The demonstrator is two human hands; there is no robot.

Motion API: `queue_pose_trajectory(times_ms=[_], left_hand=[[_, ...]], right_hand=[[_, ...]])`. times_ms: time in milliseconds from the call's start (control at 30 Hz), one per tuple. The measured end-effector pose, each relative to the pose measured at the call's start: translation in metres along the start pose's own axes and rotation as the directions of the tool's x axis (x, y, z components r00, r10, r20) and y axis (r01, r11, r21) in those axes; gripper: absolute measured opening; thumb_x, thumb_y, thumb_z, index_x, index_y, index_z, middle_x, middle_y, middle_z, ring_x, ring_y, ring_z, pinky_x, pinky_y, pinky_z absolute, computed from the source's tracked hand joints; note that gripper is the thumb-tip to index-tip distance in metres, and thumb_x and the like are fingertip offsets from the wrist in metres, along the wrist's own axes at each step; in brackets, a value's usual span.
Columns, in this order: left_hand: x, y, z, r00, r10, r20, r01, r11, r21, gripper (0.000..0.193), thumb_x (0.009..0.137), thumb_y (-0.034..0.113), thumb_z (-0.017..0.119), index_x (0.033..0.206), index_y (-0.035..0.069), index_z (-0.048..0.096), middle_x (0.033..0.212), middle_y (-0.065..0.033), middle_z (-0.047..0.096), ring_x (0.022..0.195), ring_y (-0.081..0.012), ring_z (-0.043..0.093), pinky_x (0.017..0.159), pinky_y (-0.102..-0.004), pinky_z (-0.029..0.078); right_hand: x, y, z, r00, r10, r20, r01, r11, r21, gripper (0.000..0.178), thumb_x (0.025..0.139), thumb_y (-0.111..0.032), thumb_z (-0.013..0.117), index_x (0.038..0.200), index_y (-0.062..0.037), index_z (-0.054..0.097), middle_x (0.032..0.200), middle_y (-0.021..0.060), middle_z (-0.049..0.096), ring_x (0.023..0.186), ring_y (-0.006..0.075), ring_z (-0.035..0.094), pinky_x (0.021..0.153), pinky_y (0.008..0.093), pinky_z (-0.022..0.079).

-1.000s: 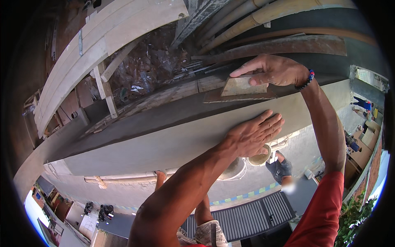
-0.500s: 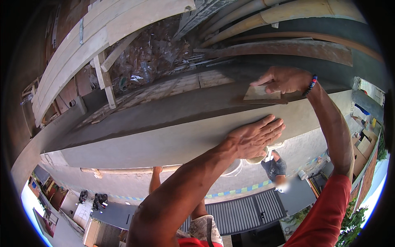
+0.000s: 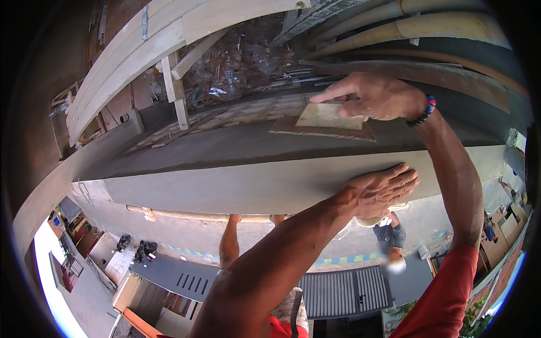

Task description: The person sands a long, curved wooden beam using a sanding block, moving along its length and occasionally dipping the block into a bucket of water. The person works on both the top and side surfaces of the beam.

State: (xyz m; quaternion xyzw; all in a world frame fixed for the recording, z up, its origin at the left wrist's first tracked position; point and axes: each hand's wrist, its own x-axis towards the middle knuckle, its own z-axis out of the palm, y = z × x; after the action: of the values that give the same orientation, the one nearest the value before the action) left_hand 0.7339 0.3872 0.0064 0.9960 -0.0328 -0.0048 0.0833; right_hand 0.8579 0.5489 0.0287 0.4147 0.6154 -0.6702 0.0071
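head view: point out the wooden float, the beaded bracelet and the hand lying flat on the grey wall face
wooden float [image 3: 329, 115], head view, middle of its pale top board
beaded bracelet [image 3: 424, 110], head view, beads on the right wrist
left hand [image 3: 378, 190], head view, back of the hand

Float [image 3: 329, 116] lies on ledge [image 3: 225, 147], bamboo poles [image 3: 428, 25] behind it

Grey cement ledge [image 3: 236, 169]: matt, smooth on the face, damp-looking and darker on top. Flat wooden float [image 3: 329, 116] under right hand [image 3: 377, 97]: pale, worn, dusty. Planks [image 3: 141, 62] above: bare rough-sawn wood, unpainted. Bamboo poles [image 3: 417, 25]: smooth, slightly glossy. Crumpled clear plastic sheet [image 3: 236, 62]: shiny. Beaded bracelet [image 3: 425, 111]: glossy. Red cloth sleeve [image 3: 445, 298]: matt.
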Motion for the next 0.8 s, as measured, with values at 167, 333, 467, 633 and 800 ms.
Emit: queue_pose_trajectory(times_ms=[167, 333, 467, 633, 800], left_hand=[[0.007, -0.005, -0.006, 0.999, 0.049, -0.018, -0.051, 0.993, -0.108, 0.075, 0.098, 0.060, 0.027, 0.155, 0.011, 0.023, 0.163, -0.0038, 0.017, 0.151, -0.0223, 0.007, 0.124, -0.0515, -0.002], [0.003, 0.004, 0.005, 0.999, -0.001, -0.050, -0.007, 0.988, -0.154, 0.073, 0.099, 0.057, 0.028, 0.155, 0.011, 0.021, 0.163, -0.0040, 0.017, 0.151, -0.0225, 0.009, 0.124, -0.0513, 0.000], [-0.001, -0.003, -0.001, 1.000, -0.016, -0.020, 0.015, 0.999, -0.040, 0.071, 0.098, 0.056, 0.030, 0.155, 0.014, 0.025, 0.163, -0.0013, 0.019, 0.151, -0.0209, 0.010, 0.124, -0.0504, 0.000], [0.014, 0.008, 0.002, 0.993, -0.032, -0.111, 0.028, 0.999, -0.038, 0.069, 0.097, 0.055, 0.031, 0.154, 0.015, 0.029, 0.162, -0.0021, 0.022, 0.151, -0.0214, 0.011, 0.124, -0.0504, -0.002], [0.001, 0.003, 0.000, 1.000, -0.011, 0.007, 0.011, 0.999, -0.040, 0.077, 0.095, 0.064, 0.032, 0.154, 0.015, 0.028, 0.163, -0.0021, 0.019, 0.152, -0.0214, 0.008, 0.123, -0.0531, -0.005]], right_hand=[[0.057, -0.013, 0.037, 0.989, -0.048, 0.136, 0.038, 0.997, 0.072, 0.047, 0.092, -0.012, 0.064, 0.138, -0.0166, 0.056, 0.130, 0.0174, 0.060, 0.092, 0.0221, 0.064, 0.065, 0.0319, 0.060], [0.072, -0.033, 0.060, 0.978, -0.046, 0.204, 0.028, 0.995, 0.091, 0.049, 0.091, -0.010, 0.064, 0.139, -0.0186, 0.056, 0.128, 0.0168, 0.061, 0.092, 0.0207, 0.063, 0.066, 0.0319, 0.061], [0.059, -0.007, 0.057, 0.979, 0.049, 0.196, -0.058, 0.997, 0.041, 0.050, 0.090, -0.008, 0.064, 0.139, -0.0199, 0.056, 0.125, 0.0159, 0.062, 0.092, 0.0193, 0.062, 0.064, 0.0313, 0.059], [0.006, 0.078, 0.017, 0.978, 0.208, 0.035, -0.198, 0.963, -0.180, 0.048, 0.090, -0.007, 0.063, 0.137, -0.0166, 0.058, 0.108, 0.0118, 0.068, 0.078, 0.0173, 0.062, 0.063, 0.0303, 0.054], [-0.031, 0.032, -0.028, 0.917, 0.339, -0.213, -0.360, 0.930, -0.072, 0.044, 0.089, -0.006, 0.063, 0.133, -0.0111, 0.061, 0.100, 0.0106, 0.070, 0.076, 0.0167, 0.063, 0.071, 0.0330, 0.053]])
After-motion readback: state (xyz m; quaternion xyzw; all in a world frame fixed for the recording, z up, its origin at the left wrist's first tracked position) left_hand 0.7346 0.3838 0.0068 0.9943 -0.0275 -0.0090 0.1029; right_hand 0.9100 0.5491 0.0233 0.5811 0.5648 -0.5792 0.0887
